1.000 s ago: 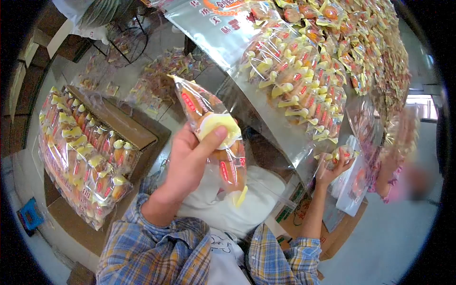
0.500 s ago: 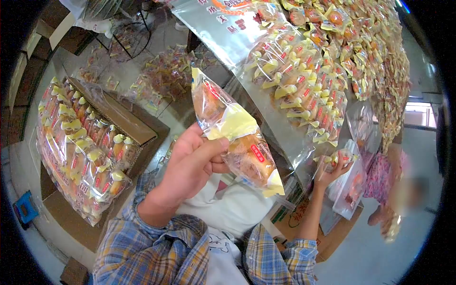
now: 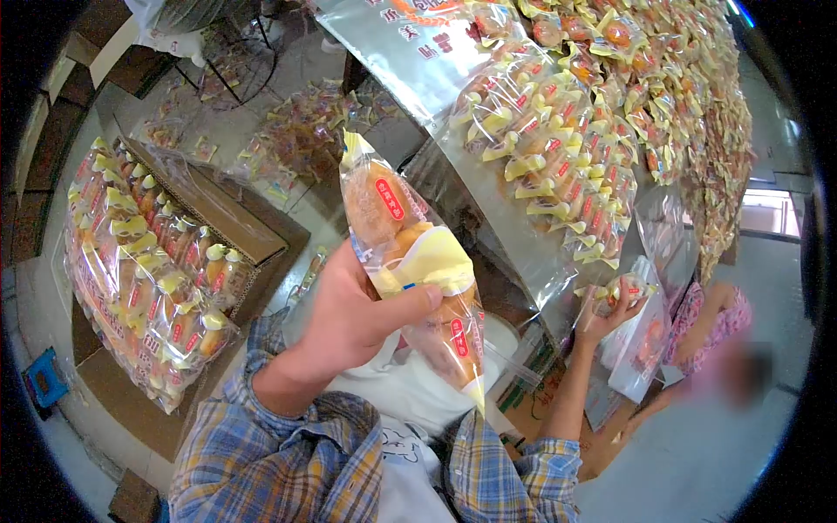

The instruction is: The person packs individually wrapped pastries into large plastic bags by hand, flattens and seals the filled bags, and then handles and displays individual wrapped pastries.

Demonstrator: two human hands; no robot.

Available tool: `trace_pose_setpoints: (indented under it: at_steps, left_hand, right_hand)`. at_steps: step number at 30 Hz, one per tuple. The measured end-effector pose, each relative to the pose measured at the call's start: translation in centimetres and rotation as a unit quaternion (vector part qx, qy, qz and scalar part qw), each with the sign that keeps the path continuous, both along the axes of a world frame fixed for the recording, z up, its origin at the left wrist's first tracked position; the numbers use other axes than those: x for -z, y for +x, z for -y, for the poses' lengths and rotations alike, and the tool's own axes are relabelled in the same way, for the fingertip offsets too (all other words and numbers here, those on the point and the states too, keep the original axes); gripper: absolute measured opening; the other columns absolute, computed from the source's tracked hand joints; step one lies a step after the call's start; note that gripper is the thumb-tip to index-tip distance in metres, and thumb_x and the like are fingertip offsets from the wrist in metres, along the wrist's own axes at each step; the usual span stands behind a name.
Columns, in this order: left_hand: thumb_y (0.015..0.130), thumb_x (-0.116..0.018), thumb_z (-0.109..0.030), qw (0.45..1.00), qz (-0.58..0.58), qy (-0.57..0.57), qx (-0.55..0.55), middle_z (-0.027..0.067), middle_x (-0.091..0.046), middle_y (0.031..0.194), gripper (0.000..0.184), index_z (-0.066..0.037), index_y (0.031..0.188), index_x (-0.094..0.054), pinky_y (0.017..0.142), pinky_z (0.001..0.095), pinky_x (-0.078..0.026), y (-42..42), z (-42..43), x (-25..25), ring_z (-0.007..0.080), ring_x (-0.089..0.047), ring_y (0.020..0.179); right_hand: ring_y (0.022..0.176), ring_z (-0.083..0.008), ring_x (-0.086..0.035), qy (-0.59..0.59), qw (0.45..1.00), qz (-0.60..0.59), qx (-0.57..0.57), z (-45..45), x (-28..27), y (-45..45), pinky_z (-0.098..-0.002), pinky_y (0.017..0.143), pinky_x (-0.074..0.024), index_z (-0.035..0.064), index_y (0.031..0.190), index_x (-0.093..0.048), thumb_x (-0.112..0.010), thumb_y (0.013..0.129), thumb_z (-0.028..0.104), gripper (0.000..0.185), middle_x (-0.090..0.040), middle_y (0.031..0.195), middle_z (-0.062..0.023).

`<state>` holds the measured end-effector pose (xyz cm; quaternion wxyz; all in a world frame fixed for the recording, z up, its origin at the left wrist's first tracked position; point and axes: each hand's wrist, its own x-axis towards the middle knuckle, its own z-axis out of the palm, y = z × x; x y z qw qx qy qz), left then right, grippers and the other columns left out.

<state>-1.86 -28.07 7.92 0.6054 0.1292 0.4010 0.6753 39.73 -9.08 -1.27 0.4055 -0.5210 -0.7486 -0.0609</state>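
My left hand (image 3: 336, 322) is closed around a pair of wrapped breads (image 3: 375, 200), held up before my chest. The two clear packs have yellow ends and red labels, and seem joined at the middle, where my thumb presses. One pack points up and the other hangs below. Lower on the right, my right hand (image 3: 602, 324) grips another wrapped bread (image 3: 597, 298) by the table's corner; the fingers hide part of it. Just beyond that hand, rows of wrapped breads (image 3: 558, 166) lie in a large clear bag (image 3: 410, 70) on the table.
A big heap of wrapped breads (image 3: 689, 105) covers the table's far side. On my left, a cardboard box (image 3: 214, 205) holds a full bag of breads (image 3: 139, 279). Loose packs (image 3: 305, 122) are scattered on the floor. A person in pink (image 3: 715, 318) reaches in at right, near stacked plastic bags (image 3: 641, 349).
My left hand has turned the paired breads more upright, showing the upper label face on. My right hand stays put. The person at right has leaned in and extended an arm.
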Motion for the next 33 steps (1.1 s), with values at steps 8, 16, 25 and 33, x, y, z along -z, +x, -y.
trace_pose_setpoints:
  at_steps: [8, 16, 25, 33]
  left_hand:
    - [0.083, -0.070, 0.004, 0.997, -0.069, 0.022, 0.002, 0.0067, -0.067, 0.115, 0.049, -0.001, 0.129, -0.053, 0.092, 0.0339, -0.054, 0.3, 0.5, 0.2, 0.0147, -0.066, 0.105]
    - [0.083, -0.071, 0.001, 0.998, -0.068, 0.002, -0.003, 0.0084, -0.067, 0.116, 0.058, 0.000, 0.136, -0.048, 0.094, 0.0359, -0.054, 0.5, 0.4, 0.5, 0.0198, -0.067, 0.104]
    - [0.090, -0.069, 0.005, 0.997, 0.043, 0.063, -0.012, 0.0106, -0.061, 0.127, 0.061, -0.002, 0.143, -0.040, 0.101, 0.0368, -0.051, 0.8, 0.0, 0.3, 0.0197, -0.063, 0.117]
    - [0.086, -0.071, 0.008, 0.984, -0.122, 0.131, -0.012, 0.0112, -0.066, 0.121, 0.048, 0.000, 0.130, -0.052, 0.096, 0.0357, -0.054, 1.3, 1.2, 0.9, 0.0196, -0.066, 0.112]
  right_hand:
    - [0.151, -0.0425, -0.021, 0.006, 1.000, 0.007, 0.002, 0.2, -0.2, -0.3, -0.0542, 0.120, -0.0237, 0.0156, 0.133, -0.064, -0.086, 0.074, 0.022, 0.063, -0.022, 0.160, -0.0241]
    - [0.151, -0.0428, -0.020, 0.006, 1.000, 0.008, -0.002, 0.1, -0.1, 0.0, -0.0540, 0.121, -0.0219, 0.0157, 0.133, -0.064, -0.087, 0.075, 0.021, 0.063, -0.022, 0.160, -0.0244]
    - [0.151, -0.0428, -0.019, -0.003, 1.000, -0.002, -0.007, 0.2, -0.2, -0.2, -0.0540, 0.121, -0.0223, 0.0161, 0.133, -0.064, -0.088, 0.073, 0.017, 0.064, -0.021, 0.160, -0.0246]
    - [0.151, -0.0430, -0.019, 0.009, 1.000, 0.007, -0.009, 0.1, -0.1, -0.2, -0.0532, 0.121, -0.0240, 0.0161, 0.133, -0.063, -0.088, 0.074, 0.015, 0.065, -0.020, 0.160, -0.0249]
